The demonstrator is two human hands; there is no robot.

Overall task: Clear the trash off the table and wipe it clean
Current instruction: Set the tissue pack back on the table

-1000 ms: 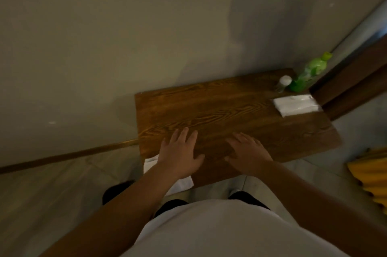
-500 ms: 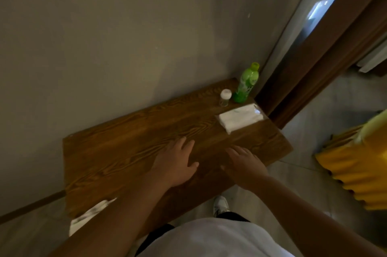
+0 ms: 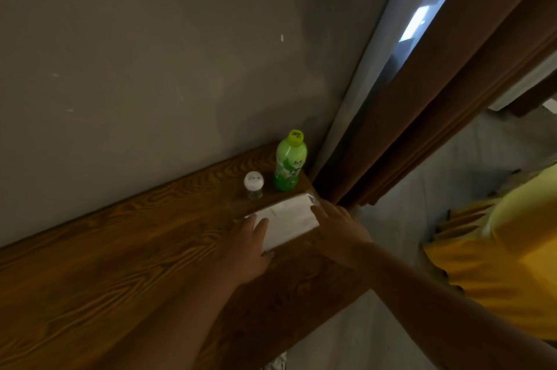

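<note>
A white pack of tissues [image 3: 287, 220] lies flat near the right end of the dark wooden table [image 3: 120, 249]. My left hand [image 3: 248, 246] rests at the pack's left edge, fingers spread and touching it. My right hand [image 3: 339, 226] lies against the pack's right edge, fingers extended. Neither hand has closed around it. Behind the pack stand a green plastic bottle [image 3: 289, 163] with a yellow cap and a small clear jar [image 3: 253, 185] with a white lid, both upright against the wall.
A grey wall runs along the table's far side. A brown door frame [image 3: 422, 104] stands just right of the table's end. A yellow object [image 3: 506, 255] sits on the tiled floor at the right.
Both hands have moved right along the table, from its middle to the tissue pack, and now touch its two sides. The view has swung right, closer to the bottle and jar.
</note>
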